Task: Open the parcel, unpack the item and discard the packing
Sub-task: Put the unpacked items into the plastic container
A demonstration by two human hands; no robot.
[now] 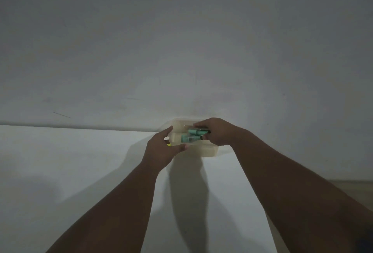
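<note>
Mid-frame on the white bench (80, 162), clasps the left end of a pale box (210, 150) with left hand (161, 149). Just beyond, grips green tubes (191, 135) in right hand (218, 131), over the box. Seemingly mid-unpacking; next calls for lifting tubes clear, box steadied. One box, apparently two tubes.

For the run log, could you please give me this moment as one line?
left hand: holds pale box | right hand: grips green items at box | setting: white table, against wall
</note>
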